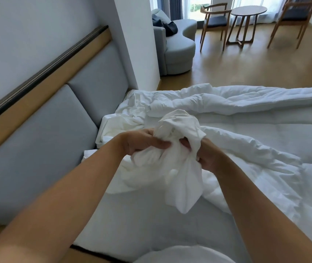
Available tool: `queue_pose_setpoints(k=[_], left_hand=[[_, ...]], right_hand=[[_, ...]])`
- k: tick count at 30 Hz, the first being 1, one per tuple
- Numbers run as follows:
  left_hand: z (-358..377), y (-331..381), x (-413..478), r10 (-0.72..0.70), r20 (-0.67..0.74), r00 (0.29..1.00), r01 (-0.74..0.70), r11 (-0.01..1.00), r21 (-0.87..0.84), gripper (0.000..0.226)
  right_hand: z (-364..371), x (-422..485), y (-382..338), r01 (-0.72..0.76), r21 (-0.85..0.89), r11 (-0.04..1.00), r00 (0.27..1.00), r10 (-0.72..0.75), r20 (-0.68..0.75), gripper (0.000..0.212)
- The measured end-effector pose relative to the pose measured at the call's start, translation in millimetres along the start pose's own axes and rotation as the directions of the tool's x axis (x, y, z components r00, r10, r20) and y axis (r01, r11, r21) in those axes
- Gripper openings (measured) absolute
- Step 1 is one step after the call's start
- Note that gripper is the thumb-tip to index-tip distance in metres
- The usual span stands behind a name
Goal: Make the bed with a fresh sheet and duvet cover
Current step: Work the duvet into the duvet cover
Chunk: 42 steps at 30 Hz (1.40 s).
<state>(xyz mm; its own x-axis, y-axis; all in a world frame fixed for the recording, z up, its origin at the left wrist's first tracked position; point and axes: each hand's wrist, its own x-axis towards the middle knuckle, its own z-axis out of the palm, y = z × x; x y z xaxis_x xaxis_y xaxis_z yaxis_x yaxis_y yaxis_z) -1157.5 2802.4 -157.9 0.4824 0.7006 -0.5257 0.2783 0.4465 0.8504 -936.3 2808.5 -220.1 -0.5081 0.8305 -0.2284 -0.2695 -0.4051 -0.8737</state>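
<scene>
Both fists clench the bunched duvet cover [179,126], left hand [141,144] and right hand [207,158], over the duvet [255,137] at the bed [141,224] edge by the headboard [65,120]; feel along for a corner seam before pulling.

Hotel-type bedroom, going by the fittings. A bed [128,224] heaped with a rumpled white duvet [255,118] fills 3 to 6 o'clock, backed at 9 o'clock by a padded grey headboard [56,133] in a pale wood frame, with a dark rail [47,72] along the top against a plain white wall. A sitting corner lies at 12 to 1 o'clock: curved grey sofa [179,48], small round table [248,10] with a wooden chair [215,18] at 12 and a second wooden chair [293,18] at 1, on a wood-tone floor [246,71] before sheer-curtained windows [253,1].
</scene>
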Motion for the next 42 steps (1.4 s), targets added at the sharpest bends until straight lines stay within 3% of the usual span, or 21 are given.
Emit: queue_pose_setpoints(k=[2,5,7,9,11,13,15,19,22,24,26,27,29,32,34,39,42], left_hand=[[9,3,6,0.049,-0.191,0.980,-0.073,0.989,-0.125,0.037],[23,3,19,0.060,-0.337,0.940,-0.143,0.963,-0.227,0.070],[28,0,23,0.068,-0.357,0.932,-0.168,0.952,-0.256,0.062],[27,-3,18,0.087,-0.345,0.934,-0.158,0.970,-0.183,0.043],[22,-4,8,0.051,-0.198,0.979,-0.067,0.995,-0.072,0.028],[16,-5,1,-0.033,-0.027,0.999,0.034,0.999,0.018,0.030],[7,-6,-3,-0.048,0.029,0.998,0.046,0.997,0.054,0.030],[-16,-8,-2,0.117,-0.101,0.988,-0.135,0.973,-0.186,0.027],[-30,-12,7,0.169,-0.191,0.967,-0.223,0.924,-0.311,0.026],[-39,-18,10,0.168,-0.182,0.969,-0.214,0.938,-0.274,0.033],[-55,-30,7,0.151,-0.108,0.983,-0.168,0.970,-0.175,0.035],[-63,-38,3,0.122,-0.031,0.992,-0.125,0.987,-0.102,0.034],[-74,-56,-4,0.011,0.173,0.985,-0.023,0.997,0.069,0.032],[-77,-74,-5,-0.066,0.318,0.946,-0.001,0.979,0.204,0.027],[-81,-76,-2,-0.001,0.359,0.933,-0.031,0.996,0.083,0.024],[-83,-80,23,0.116,0.130,0.985,-0.078,0.961,-0.265,0.021],[-80,-82,32,0.138,0.097,0.986,-0.110,0.961,-0.252,0.017]], right_hand=[[1,1,-3,-0.063,-0.001,0.998,0.997,0.063,0.036,0.031],[-7,-4,-7,-0.181,0.035,0.983,0.929,0.159,0.333,0.059],[-14,-5,-7,-0.185,-0.012,0.983,0.914,0.177,0.366,0.050],[-19,-1,-4,-0.190,-0.012,0.982,0.958,0.188,0.216,0.052],[-15,3,-4,-0.163,0.048,0.985,0.984,0.159,0.076,0.048],[-7,6,-6,-0.106,0.075,0.992,0.994,0.104,0.021,0.032],[3,8,-9,-0.077,0.112,0.991,0.997,0.077,0.001,0.031],[24,9,-7,-0.001,0.149,0.989,0.994,-0.015,0.106,0.029],[40,6,6,-0.134,0.153,0.979,0.960,0.090,0.264,0.049],[50,10,22,-0.156,0.075,0.985,0.972,0.140,0.190,0.059],[59,14,40,-0.127,0.088,0.988,0.992,0.125,0.024,0.041],[63,14,47,-0.110,0.078,0.991,0.989,0.117,-0.088,0.025],[67,16,64,-0.059,-0.010,0.998,0.951,0.053,-0.304,0.040],[76,18,84,0.029,0.048,0.998,0.934,-0.010,-0.356,0.015],[77,14,96,-0.026,0.131,0.991,0.942,0.068,-0.328,0.041],[93,7,104,-0.124,0.131,0.984,0.964,0.150,-0.219,0.043],[104,14,97,0.007,0.087,0.996,0.913,0.029,-0.407,0.033]])
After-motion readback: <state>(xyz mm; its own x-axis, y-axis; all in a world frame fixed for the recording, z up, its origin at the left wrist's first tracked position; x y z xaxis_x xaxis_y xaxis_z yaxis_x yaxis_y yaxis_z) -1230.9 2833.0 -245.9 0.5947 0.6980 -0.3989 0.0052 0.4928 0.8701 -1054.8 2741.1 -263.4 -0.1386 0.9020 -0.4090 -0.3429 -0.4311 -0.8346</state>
